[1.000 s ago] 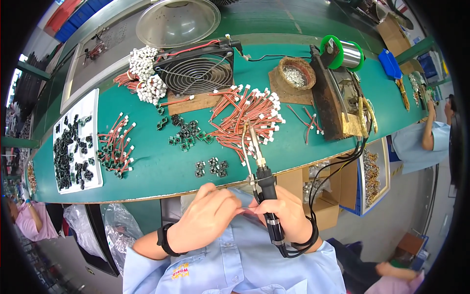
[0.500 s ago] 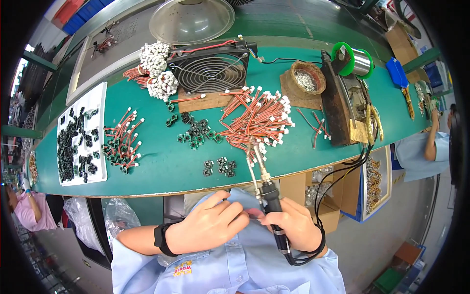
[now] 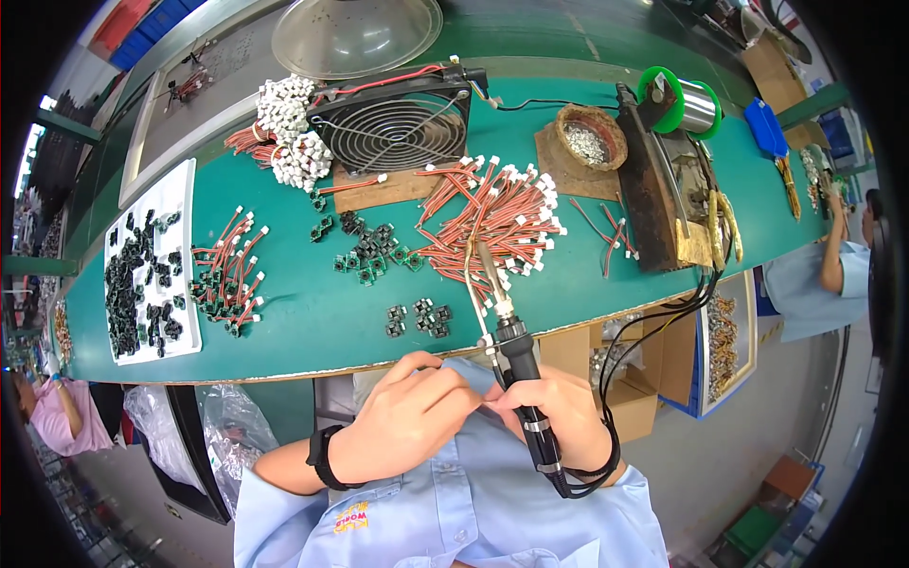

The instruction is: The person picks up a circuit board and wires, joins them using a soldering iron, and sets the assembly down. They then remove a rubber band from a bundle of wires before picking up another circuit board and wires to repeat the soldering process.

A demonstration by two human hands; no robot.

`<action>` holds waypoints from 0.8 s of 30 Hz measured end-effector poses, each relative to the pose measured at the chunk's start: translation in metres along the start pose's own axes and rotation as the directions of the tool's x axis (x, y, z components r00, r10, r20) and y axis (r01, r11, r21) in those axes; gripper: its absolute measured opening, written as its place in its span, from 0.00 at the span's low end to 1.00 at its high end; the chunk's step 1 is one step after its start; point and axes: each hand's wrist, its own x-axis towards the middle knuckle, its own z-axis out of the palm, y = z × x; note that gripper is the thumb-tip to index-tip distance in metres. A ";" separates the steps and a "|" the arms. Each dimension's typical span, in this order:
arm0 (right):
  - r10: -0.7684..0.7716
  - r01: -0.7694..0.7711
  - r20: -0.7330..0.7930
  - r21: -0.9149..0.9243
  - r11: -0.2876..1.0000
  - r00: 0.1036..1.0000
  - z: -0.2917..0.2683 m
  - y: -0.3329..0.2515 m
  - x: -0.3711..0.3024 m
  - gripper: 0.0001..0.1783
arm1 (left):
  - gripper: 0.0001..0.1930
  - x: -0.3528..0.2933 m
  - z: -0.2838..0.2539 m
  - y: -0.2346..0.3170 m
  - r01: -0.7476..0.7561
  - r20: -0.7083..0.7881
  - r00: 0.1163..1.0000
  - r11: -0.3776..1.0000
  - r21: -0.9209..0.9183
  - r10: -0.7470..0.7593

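My right hand (image 3: 561, 417) is wrapped round a black-handled soldering iron (image 3: 519, 352) with a thin feed tube alongside its barrel. The iron's tip points away from me, over a pile of red wire leads with white connectors (image 3: 492, 222). My left hand (image 3: 412, 421), a black band on its wrist, is closed, its fingertips meeting those of my right hand in front of my shirt. Whatever is pinched there is hidden. Small dark green-edged components (image 3: 374, 251) lie left of the wire pile, with several little dark parts (image 3: 431, 320) nearer the table edge.
A white tray of black components (image 3: 192, 180) lies at the left, beside components with wires attached (image 3: 227, 275). Behind stand a black fan (image 3: 393, 133) and bundled white connectors (image 3: 301, 159). At right are a round bowl (image 3: 620, 147), solder spool (image 3: 701, 109) and trailing black cables (image 3: 615, 379).
The soldering iron and right hand have shifted slightly, the tip moving up and left over the wire pile. My left hand has drawn closer to the right fingertips. The whole view has shifted a little.
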 end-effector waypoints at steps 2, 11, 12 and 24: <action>0.006 -0.001 0.106 -0.050 0.999 0.994 -0.003 0.000 0.000 0.21 | 0.10 -0.004 -0.003 -0.001 -0.026 0.112 0.994 0.996 0.082 0.017; 0.165 -0.146 -0.119 0.154 0.977 0.979 -0.010 0.004 -0.002 0.19 | 0.13 -0.018 -0.024 -0.031 0.197 -0.131 0.978 0.921 0.335 -0.161; 0.155 -0.136 -0.117 0.157 0.978 0.981 -0.006 0.006 -0.001 0.19 | 0.14 -0.018 -0.022 -0.033 0.180 -0.122 0.982 0.919 0.351 -0.146; 0.250 -0.198 -0.228 0.228 0.953 0.941 0.025 0.013 0.013 0.23 | 0.19 -0.058 -0.008 -0.041 0.125 -0.132 0.987 0.948 0.292 -0.089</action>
